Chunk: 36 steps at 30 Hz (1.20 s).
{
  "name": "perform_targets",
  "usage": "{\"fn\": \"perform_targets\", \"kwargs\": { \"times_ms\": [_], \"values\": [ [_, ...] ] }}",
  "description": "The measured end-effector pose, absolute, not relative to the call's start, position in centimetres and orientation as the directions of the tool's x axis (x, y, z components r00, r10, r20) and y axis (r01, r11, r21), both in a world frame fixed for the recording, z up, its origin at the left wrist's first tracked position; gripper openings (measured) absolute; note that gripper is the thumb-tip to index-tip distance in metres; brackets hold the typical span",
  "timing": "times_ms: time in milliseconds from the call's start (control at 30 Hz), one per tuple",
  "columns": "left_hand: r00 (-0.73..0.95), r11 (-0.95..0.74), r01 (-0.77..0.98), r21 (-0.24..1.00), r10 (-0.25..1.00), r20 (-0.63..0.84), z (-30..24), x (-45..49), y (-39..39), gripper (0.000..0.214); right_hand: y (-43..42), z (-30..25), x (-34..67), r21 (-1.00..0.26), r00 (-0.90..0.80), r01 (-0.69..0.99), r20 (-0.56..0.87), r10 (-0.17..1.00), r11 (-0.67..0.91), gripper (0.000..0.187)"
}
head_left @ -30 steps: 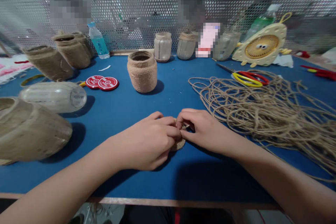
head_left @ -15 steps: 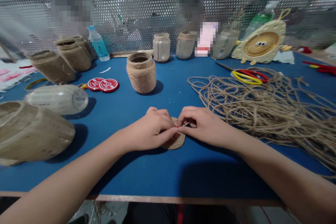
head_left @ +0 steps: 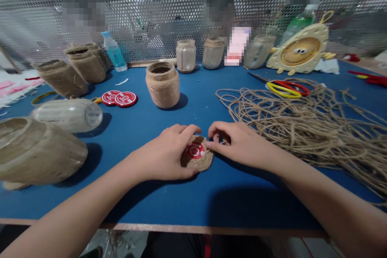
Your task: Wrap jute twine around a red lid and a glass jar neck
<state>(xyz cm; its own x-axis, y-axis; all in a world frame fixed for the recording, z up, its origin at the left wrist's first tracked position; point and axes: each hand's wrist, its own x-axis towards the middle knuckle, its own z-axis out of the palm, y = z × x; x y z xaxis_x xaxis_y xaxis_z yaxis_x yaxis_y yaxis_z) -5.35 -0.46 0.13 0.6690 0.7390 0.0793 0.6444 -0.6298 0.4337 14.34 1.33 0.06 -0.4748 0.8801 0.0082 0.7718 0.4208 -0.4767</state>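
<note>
A flat coil of jute twine (head_left: 203,162) lies on the blue table top (head_left: 169,205), wound around a red printed disc (head_left: 195,150) that shows at its centre. My left hand (head_left: 165,153) grips the coil's left side, with the fingers curving over its upper edge and the thumb below. At the coil's right edge, my right hand (head_left: 236,143) pinches a short end of twine (head_left: 222,142) between its fingertips. That strand's link to the loose heap of jute twine (head_left: 302,129) at the right is hidden.
Twine-wrapped jars (head_left: 163,86) and glass jars stand along the back, with more lying on their sides at the left. Red-handled scissors (head_left: 286,89) rest on the heap. Two red discs (head_left: 125,99) lie left of centre. Perforated metal mesh (head_left: 193,8) stands behind the table.
My left hand has moved left and lifted off the coil's centre, uncovering the red disc. My right hand still pinches near the coil's right edge.
</note>
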Motion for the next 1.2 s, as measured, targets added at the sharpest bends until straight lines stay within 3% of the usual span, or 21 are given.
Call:
{"fn": "perform_targets", "kwargs": {
  "times_ms": [133, 300, 433, 567, 700, 800, 1067, 1200],
  "values": [
    [0.679, -0.627, 0.631, 0.457, 0.731, 0.065, 0.0, -5.3, -0.5, 0.056, 1.2, 0.0, 14.4, -0.425, -0.469, 0.805, -0.029, 0.883, 0.414, 0.02],
    [0.619, -0.609, 0.699, 0.376, 0.778, 0.109, -0.7, -3.9, -1.4, 0.048, 1.2, -0.1, 14.3, -0.379, -0.44, 0.835, -0.024, 0.898, 0.399, 0.024],
    [0.592, -0.602, 0.723, 0.338, 0.793, 0.146, -1.1, -3.6, -1.9, 0.071, 1.2, 0.2, 14.3, -0.399, -0.405, 0.843, -0.028, 0.914, 0.361, 0.026],
    [0.711, -0.685, 0.575, 0.448, 0.689, 0.141, -0.8, -4.8, -1.1, 0.086, 1.2, 0.7, 14.8, -0.386, -0.474, 0.818, -0.032, 0.88, 0.426, 0.027],
    [0.768, -0.657, 0.488, 0.574, 0.636, 0.075, -0.4, -5.4, -0.2, 0.06, 1.2, 1.2, 15.8, -0.397, -0.564, 0.791, -0.181, 0.806, 0.465, 0.021],
    [0.77, -0.647, 0.498, 0.578, 0.636, 0.048, -0.2, -5.0, -0.3, 0.049, 1.3, 1.5, 16.2, -0.422, -0.613, 0.761, -0.217, 0.76, 0.493, 0.012],
    [0.676, -0.638, 0.633, 0.439, 0.732, 0.089, -0.4, -3.4, -2.6, 0.047, 0.9, 1.4, 15.5, -0.423, -0.497, 0.813, -0.15, 0.854, 0.399, 0.016],
    [0.674, -0.652, 0.605, 0.457, 0.725, 0.141, -0.6, -3.3, -2.5, 0.063, 0.6, 1.1, 14.7, -0.408, -0.451, 0.824, -0.053, 0.891, 0.393, 0.013]
  ]
}}
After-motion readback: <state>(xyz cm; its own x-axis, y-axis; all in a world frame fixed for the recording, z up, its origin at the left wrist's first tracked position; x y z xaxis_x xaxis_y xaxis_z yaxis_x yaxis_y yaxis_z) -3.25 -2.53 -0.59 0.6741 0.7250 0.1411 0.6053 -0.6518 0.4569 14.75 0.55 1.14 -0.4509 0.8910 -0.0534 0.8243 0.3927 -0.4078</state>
